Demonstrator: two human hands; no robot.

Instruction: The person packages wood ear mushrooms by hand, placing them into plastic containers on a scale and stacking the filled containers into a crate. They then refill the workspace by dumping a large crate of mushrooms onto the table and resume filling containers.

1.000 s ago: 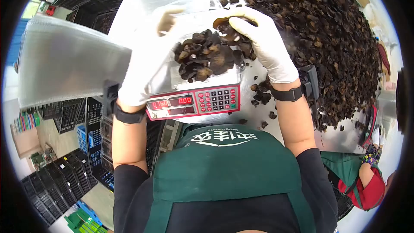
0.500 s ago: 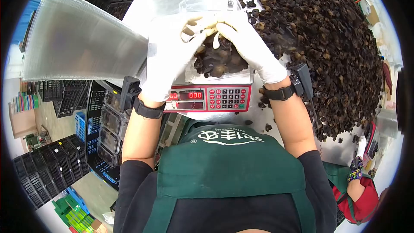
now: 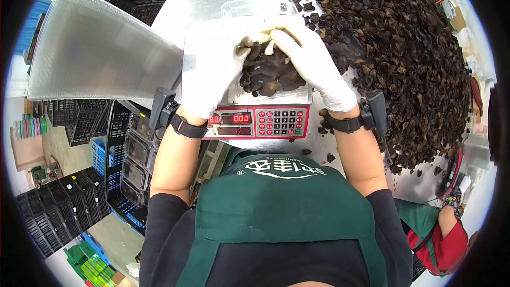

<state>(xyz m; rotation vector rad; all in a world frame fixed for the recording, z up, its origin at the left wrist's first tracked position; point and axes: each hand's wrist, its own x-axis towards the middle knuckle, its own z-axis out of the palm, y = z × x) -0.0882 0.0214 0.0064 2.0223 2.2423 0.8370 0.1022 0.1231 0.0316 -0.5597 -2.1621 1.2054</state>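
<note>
White gloves cover both my hands. Between them, dark wood ear mushrooms (image 3: 271,74) are heaped in a clear plastic box (image 3: 236,94) on a red-and-white digital scale (image 3: 276,134). My left hand (image 3: 220,66) is at the heap's left side, its fingers curled against dark pieces. My right hand (image 3: 313,61) reaches over the far right side, thumb and fingers bent around the mushrooms; some fingertips are hidden. The box's clear lid (image 3: 239,8) stands at the far side. One lit display reads 0.00.
A large pile of wood ear mushrooms (image 3: 404,69) covers the metal table's right side. Stacked clear plastic sheets or lids (image 3: 101,48) stand at left. Below are black crates (image 3: 64,202) and clear boxes (image 3: 135,165). Another person's red sleeve (image 3: 449,247) is at lower right.
My left hand has moved from the fingertips of my right hand down and curled in against the mushrooms. The left part of the display has changed. The other person's gloved hand has shifted.
</note>
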